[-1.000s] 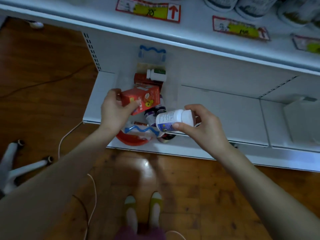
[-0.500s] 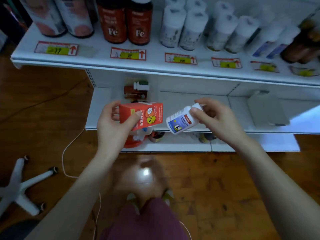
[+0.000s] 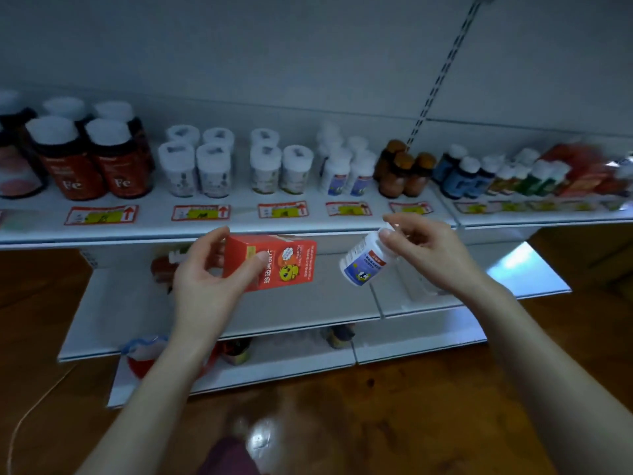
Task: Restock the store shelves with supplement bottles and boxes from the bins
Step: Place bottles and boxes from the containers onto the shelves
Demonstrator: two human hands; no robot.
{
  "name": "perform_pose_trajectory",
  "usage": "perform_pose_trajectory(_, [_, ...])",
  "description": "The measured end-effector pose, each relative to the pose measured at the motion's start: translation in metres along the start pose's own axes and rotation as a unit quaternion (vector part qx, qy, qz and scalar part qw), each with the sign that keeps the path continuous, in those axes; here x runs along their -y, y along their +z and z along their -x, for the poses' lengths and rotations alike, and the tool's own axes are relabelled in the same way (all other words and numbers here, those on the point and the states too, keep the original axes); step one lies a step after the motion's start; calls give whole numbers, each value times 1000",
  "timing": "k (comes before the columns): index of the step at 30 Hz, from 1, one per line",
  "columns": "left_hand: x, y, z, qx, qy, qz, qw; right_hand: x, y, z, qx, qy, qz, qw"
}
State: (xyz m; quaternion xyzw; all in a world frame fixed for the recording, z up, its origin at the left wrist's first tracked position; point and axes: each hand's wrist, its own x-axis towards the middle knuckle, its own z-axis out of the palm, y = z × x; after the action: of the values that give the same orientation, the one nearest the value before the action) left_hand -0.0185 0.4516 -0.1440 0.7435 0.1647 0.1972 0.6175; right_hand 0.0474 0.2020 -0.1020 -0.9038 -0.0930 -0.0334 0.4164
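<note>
1. At centre frame, just below the front lip of the stocked shelf [image 3: 239,229], both of my hands hold stock in the air.
2. My left hand [image 3: 205,279] grips one red box [image 3: 287,265] by its left end, with the thumb across the front and the fingers curled over the top. The box's long axis runs nearly level, left to right.
3. My right hand [image 3: 428,248] pinches one white bottle [image 3: 364,262] at its cap end between thumb and fingertips. The bottle tilts, with its cap to the upper right and its base to the lower left.
4. Matching blue-labelled bottles [image 3: 346,174] stand upright on the shelf just above the held bottle. Two are in front, and those behind are too blurred to count. My right hand is the nearer one, so I judge the bottle needs lifting and turning upright.
5. Red packs [image 3: 582,173] that may match my box sit at the far right of the shelf. They are blurred, I cannot count them, and they are well apart from my left hand.
</note>
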Motion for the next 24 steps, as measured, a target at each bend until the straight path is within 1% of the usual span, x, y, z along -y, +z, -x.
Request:
perform_pose_trajectory(3, [-12,29,7,-3,14,-4,1000,-14,-40,-11,-12,-13,8,1000])
perform_pose_trajectory(7, [-28,55,4,-14,39,-12,999,-24,-69,-36,-31,-29,12,999])
perform_pose_trajectory(14, [-56,85,-30,-24,77,-28,996,-24,-84,-88,-48,-48,-31,997])
perform_pose_trajectory(18, [-64,103,-55,-5,74,-13,997,-18,-90,-117,-78,-56,-72,993])
perform_pose_trajectory(22, [-73,120,-78,14,72,13,997,-12,-98,-151,-115,-80,-31,990])
perform_pose_trajectory(24, [-76,124,-86,18,71,19,997,-8,-98,-166,-124,-87,-35,988])
